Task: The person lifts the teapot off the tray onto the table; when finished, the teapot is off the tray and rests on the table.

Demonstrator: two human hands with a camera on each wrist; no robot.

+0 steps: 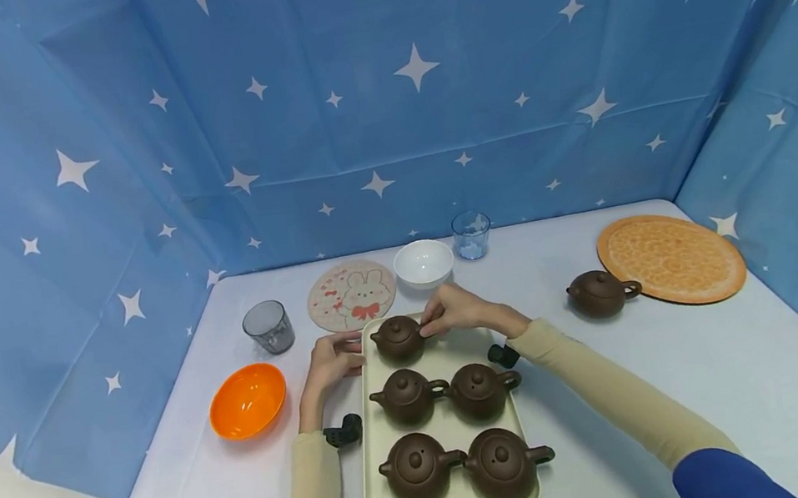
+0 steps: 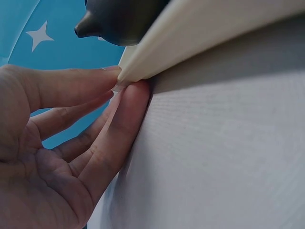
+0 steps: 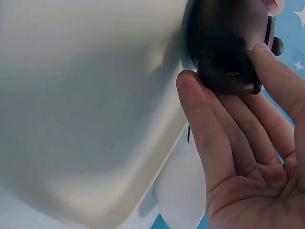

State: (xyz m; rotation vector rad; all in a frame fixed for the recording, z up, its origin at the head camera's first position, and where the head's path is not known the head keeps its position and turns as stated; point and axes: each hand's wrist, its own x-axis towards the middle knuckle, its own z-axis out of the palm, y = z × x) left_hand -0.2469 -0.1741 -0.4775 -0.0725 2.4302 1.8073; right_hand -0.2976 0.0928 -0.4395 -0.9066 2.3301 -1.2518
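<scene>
A cream tray (image 1: 474,475) carries several dark brown teapots in rows. My left hand (image 1: 333,364) pinches the tray's left rim near its far corner; in the left wrist view the thumb (image 2: 76,86) lies on the rim and a finger reaches underneath. At the tray's far left stands a small teapot (image 1: 397,340), its spout to the left. My right hand (image 1: 452,309) holds that teapot by its handle (image 3: 233,86), between thumb and fingers. Nearer to me are two middle teapots, left (image 1: 407,397) and right (image 1: 478,392), and two larger front ones, left (image 1: 416,470) and right (image 1: 501,464).
Left of the tray are an orange bowl (image 1: 248,401) and a grey glass (image 1: 269,327). Behind it lie a round rabbit mat (image 1: 352,295), a white bowl (image 1: 425,264) and a blue glass (image 1: 471,235). Another teapot (image 1: 597,294) stands at right beside a round orange-patterned board (image 1: 673,259).
</scene>
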